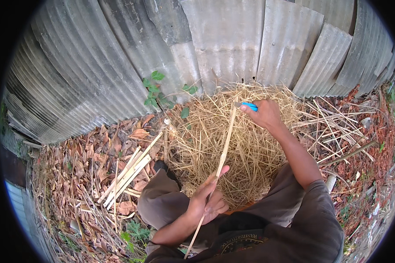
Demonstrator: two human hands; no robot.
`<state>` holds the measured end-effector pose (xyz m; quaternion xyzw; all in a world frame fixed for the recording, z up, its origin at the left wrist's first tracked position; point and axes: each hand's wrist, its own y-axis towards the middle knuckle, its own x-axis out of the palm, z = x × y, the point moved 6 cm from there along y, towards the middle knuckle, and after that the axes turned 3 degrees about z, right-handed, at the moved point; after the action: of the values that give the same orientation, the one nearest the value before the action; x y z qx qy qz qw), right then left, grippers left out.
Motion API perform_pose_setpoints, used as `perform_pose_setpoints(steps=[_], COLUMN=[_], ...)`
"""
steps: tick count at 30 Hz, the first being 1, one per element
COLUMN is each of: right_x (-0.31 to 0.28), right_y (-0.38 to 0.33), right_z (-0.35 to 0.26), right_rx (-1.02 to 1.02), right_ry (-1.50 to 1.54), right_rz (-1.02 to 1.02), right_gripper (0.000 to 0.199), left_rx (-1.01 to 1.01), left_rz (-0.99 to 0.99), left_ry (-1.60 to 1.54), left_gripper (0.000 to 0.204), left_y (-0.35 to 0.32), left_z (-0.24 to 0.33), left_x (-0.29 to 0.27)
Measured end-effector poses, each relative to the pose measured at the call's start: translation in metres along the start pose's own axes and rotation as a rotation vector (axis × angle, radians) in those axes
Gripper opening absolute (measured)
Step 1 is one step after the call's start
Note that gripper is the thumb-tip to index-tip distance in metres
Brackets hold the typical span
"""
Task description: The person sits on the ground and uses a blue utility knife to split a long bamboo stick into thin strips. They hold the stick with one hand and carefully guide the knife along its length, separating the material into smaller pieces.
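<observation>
One long, slender, straw-coloured strip (pixel 226 140)

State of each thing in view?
Long pale thin strip: held slantwise
Blue-handled knife: blade exposed, at the strip
Left hand: closed around the strip
Right hand: gripping the knife
Tangled straw-coloured shavings: heaped loosely
Flat pale slats: lying on brown leaves
Grey corrugated sheets: upright, overlapping
</observation>
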<state>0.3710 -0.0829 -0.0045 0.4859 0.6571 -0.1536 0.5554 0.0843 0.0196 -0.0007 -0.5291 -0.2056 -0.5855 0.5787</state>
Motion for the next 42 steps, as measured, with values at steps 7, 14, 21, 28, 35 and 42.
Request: perform_pose_setpoints(steps=[7,14,21,28,35,42], right_x=[-0.012,-0.024,-0.017,0.002,0.005,0.004], right_y=[0.007,0.027,-0.055,-0.043,-0.035,-0.061], right_z=[0.008,0.062,-0.085,-0.069,-0.061,-0.083], right_rx=[0.130,0.439,-0.480,-0.339,-0.285,-0.357], right_ry=[-0.038,0.027,0.165,0.108,0.147,0.176], right_rz=[0.025,0.095,-0.009,-0.030,-0.016,-0.074], right_gripper=[0.084,0.083,0.067,0.072,0.076,0.076], left_rx=[0.013,-0.030,0.155,0.144,0.157,0.119], left_rz=[0.013,-0.027,0.071,0.173,0.146,0.169], left_ry=[0.035,0.083,0.073,0.209,0.244,0.189], left_gripper=[0.047,0.049,0.044,0.044,0.043,0.042], left_y=[0.002,-0.007,-0.003,-0.001,0.001,-0.002], left_z=[0.002,-0.009,0.018,0.015,0.014,0.010], left_x=[0.000,0.010,-0.003,-0.001,-0.003,-0.003])
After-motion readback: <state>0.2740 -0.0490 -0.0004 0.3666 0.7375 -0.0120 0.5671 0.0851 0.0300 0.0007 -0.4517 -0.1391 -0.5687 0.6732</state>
